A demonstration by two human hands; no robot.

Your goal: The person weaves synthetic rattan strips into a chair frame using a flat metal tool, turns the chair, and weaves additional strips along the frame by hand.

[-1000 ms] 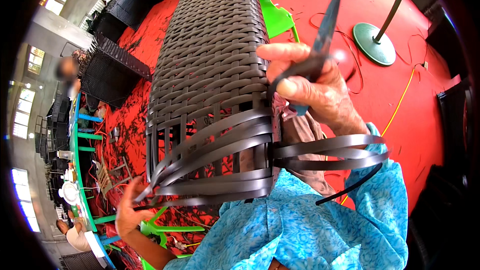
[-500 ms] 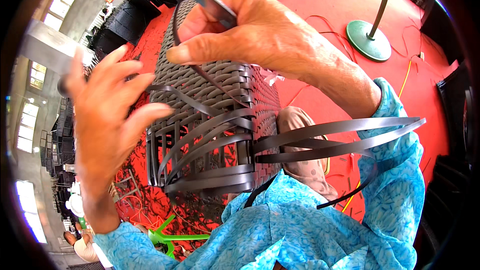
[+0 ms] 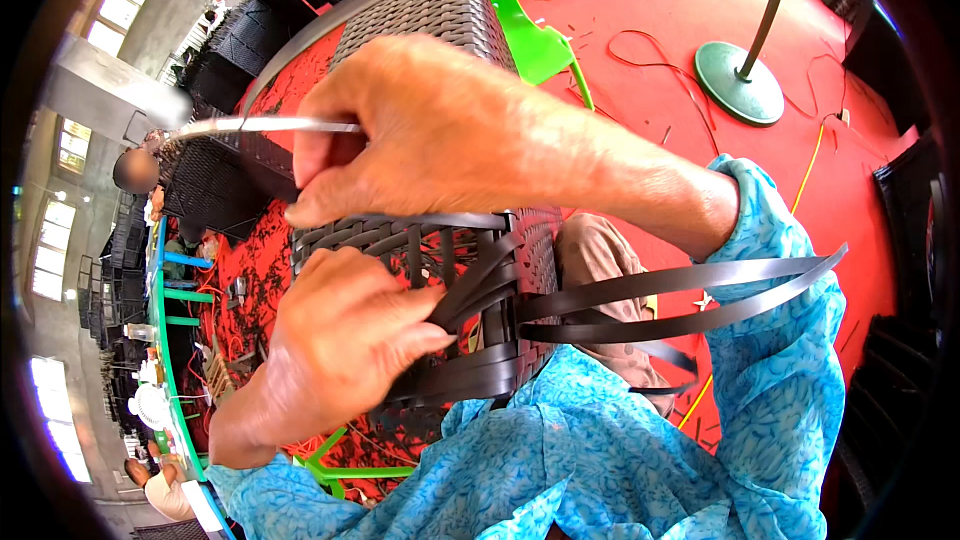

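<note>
A dark brown woven piece of synthetic wicker furniture point(image 3: 425, 10) stands in front of me, with an open, unwoven part of its frame at the near end. My left hand point(image 3: 340, 330) is closed at that end, thumb and forefinger pinching several flat dark strips point(image 3: 480, 290) near the frame's edge. Above it, my right hand point(image 3: 420, 130) is closed around a thin, flat, metallic-looking tool point(image 3: 270, 124), which points left and is blurred at its far end. Loose strip ends point(image 3: 690, 280) loop out to the right over my knee.
A green plastic chair point(image 3: 540, 45) stands beyond the wicker piece. Farther right is a round green stand base point(image 3: 738, 83) with a pole. Cables point(image 3: 640, 35) and strip scraps lie on the red floor. Dark woven pieces and a person point(image 3: 165, 490) are on the left.
My left hand has moved right and down, from spread fingers to a pinch on the strips. My right hand has come lower and left, its tool swinging to point left.
</note>
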